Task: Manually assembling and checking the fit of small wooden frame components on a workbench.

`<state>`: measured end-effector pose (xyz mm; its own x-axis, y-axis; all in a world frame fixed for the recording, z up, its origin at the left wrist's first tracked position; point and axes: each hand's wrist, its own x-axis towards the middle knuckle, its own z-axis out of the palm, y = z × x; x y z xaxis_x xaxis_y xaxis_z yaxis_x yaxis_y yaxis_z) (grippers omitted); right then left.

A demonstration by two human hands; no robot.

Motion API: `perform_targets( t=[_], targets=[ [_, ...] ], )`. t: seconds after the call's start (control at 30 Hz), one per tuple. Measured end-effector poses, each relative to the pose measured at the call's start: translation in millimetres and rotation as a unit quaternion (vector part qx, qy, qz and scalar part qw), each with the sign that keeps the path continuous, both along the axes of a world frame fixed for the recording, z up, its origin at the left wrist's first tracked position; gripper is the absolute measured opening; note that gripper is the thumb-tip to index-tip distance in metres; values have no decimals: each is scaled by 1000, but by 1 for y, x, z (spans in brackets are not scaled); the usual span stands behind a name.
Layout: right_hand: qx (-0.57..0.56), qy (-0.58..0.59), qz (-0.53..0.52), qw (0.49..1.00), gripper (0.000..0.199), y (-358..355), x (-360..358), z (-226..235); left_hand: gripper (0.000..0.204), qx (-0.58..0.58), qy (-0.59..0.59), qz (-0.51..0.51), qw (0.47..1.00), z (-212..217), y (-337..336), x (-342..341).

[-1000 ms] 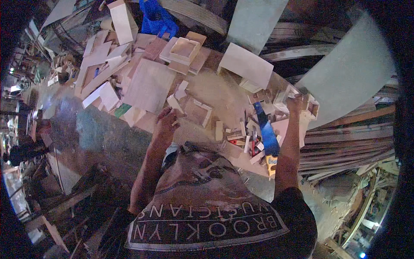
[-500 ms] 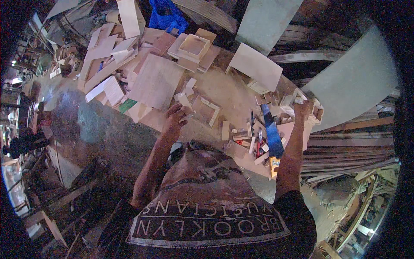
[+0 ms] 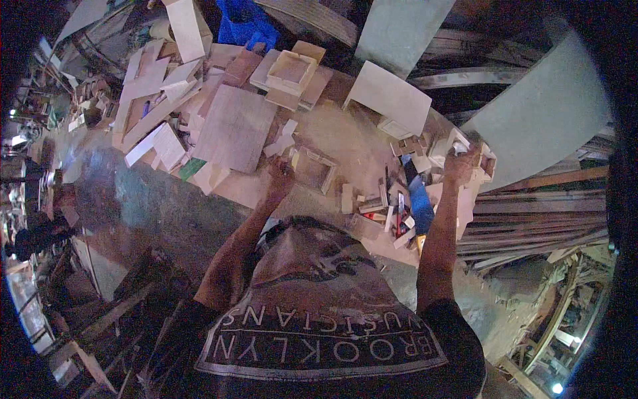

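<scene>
My left hand (image 3: pixel 282 173) is at the near left corner of a small square wooden frame (image 3: pixel 329 174). Its fingers are curled together, and anything between them is too small to make out. Farther right, my right hand (image 3: pixel 462 165) reaches over a pale wooden box (image 3: pixel 490 163) with open sides. The fingertips of that hand are hidden at the box. Left of my right forearm lies a handsaw (image 3: pixel 419 203) with a blue blade and a yellow handle, partly covered by the arm. Small wood offcuts (image 3: pixel 383 194) and a red-handled tool (image 3: pixel 400 214) lie beside the saw.
Flat boards (image 3: pixel 234 126) and stacked offcuts cover the bench's left side. A shallow wooden tray (image 3: pixel 291 72) rests on panels at the back, near a blue bag (image 3: pixel 246 25). A pale panel (image 3: pixel 389 98) stands far right; a large grey sheet (image 3: pixel 541 126) leans beyond.
My left hand has moved right and slightly nearer, toward the frame, its fingers curling in. My right hand has shifted slightly left at the box. The whole view has tilted a little.
</scene>
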<state>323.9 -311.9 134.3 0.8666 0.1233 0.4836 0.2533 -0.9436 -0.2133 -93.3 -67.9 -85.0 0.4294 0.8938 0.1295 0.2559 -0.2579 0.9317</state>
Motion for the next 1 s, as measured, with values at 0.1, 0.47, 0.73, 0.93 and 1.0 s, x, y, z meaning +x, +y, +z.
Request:
perform_targets(
  t=[0.1,0.47,0.73,0.93,1.0],
  targets=[
    [71,80,37,994,62,22,-27,-1,18,51,0,54,997,-17,3,34],
    [135,178,112,968,42,50,-114,0,43,56,296,-102,948,150,-11,52],
    [125,156,179,963,43,65,-139,7,33,193,241,-99,946,130,-10,50],
    [118,107,260,952,42,71,-155,-15,33,95,226,-108,964,158,-10,53],
    [126,185,236,946,43,71,-163,-18,34,96,233,-94,963,163,-13,54]
  ],
)
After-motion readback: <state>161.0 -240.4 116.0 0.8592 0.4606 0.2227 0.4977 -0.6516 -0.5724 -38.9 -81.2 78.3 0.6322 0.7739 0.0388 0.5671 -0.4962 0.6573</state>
